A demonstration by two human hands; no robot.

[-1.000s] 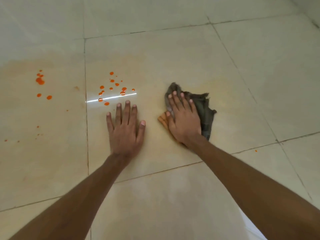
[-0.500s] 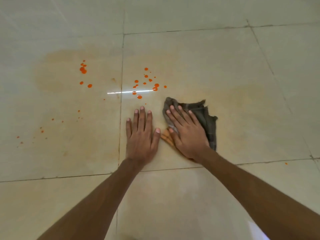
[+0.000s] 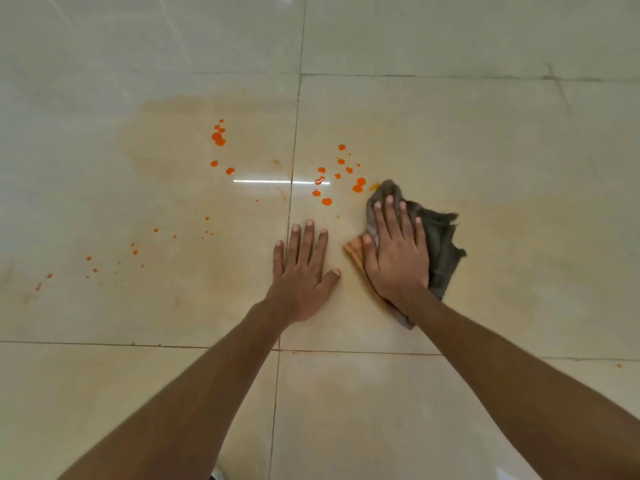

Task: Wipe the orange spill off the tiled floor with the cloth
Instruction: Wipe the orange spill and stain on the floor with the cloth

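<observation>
Nearest the camera, two bare forearms reach out over the tiled floor (image 3: 450, 133), and both palms are down on it. The left hand (image 3: 302, 271) lies flat with its fingers (image 3: 300, 244) spread and gripping nothing; it looks like a brace for the body's weight. Just beside it at 3 o'clock, the right hand (image 3: 398, 258) presses the grey cloth (image 3: 440, 244) against the tile, fingers extended and lying open on top of the fabric, pinning it rather than clutching it. An orange-stained fold pokes out under the thumb at 9 o'clock of that hand.

The step in hand reads as the wiping stroke itself, with much left to do. The cloth's leading corner sits at 12 o'clock of the fingertips, nearly touching the closest cluster of orange drops (image 3: 341, 174), which lies at 11 o'clock of the cloth. The next move calls for a push forward and leftward across the grout line (image 3: 293, 161), keeping pressure so the drops are soaked, not smeared.

Farther out at 10 o'clock sits a second cluster (image 3: 219, 136), and fine specks (image 3: 135, 252) trail toward 9 o'clock
</observation>
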